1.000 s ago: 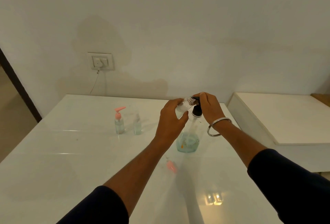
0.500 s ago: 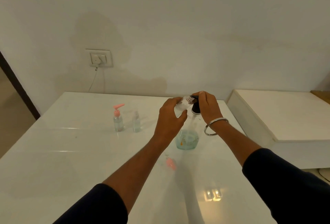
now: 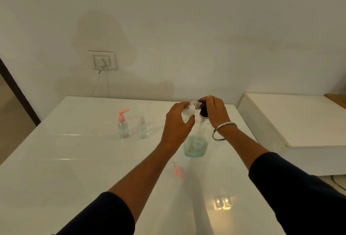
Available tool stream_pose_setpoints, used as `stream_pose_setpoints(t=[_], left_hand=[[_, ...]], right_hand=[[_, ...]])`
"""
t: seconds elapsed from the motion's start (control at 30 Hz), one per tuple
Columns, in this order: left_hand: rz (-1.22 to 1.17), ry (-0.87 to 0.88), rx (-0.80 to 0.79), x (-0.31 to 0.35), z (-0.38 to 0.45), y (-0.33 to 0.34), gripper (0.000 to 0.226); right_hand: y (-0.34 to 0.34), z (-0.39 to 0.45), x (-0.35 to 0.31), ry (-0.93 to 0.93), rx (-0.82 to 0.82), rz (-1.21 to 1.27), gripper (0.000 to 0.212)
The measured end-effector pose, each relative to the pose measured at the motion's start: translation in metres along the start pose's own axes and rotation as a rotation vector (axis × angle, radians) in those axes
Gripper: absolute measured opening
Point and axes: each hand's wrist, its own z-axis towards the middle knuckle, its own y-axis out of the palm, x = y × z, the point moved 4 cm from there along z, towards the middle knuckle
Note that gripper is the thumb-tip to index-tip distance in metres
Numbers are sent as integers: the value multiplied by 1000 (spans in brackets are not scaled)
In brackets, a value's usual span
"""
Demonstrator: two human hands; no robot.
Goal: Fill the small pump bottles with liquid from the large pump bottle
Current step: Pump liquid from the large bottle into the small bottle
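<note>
The large clear pump bottle [image 3: 195,145] stands mid-table with a little bluish liquid at its bottom and a black pump head. My right hand [image 3: 215,112] grips that black pump head from above. My left hand [image 3: 177,122] holds a small clear bottle [image 3: 191,107], tilted, its threaded open neck up against the pump's spout. A loose pink pump cap [image 3: 178,171] lies on the table in front of the large bottle. At the left stand a small bottle with a pink pump [image 3: 123,124] and a small capless bottle [image 3: 142,129].
The white glossy table [image 3: 74,159] backs onto a wall with a socket and cord [image 3: 102,60]. A lower white surface [image 3: 292,120] sits to the right, past a gap.
Both hands stay at the pump head with the small bottle; the view has shifted slightly, with the hands a touch higher in the frame.
</note>
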Motion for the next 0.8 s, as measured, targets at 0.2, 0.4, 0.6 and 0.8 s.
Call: stream_pose_setpoints(t=[0.2,0.4,0.6,0.8], left_hand=[[-1,14,-9,4,-1,-3,39],[-16,31,5,14,2,-6,39],[-12,36,9,6,2,-3,36],[-9,17,1,0,0,0,38]], right_hand=[[-2,-2,1,-18,-18,-44,37],[-8,5,-7,-14,-52,-96,39],[0,1,2,10,9,-6,37],[1,-1,8,0,35,5,37]])
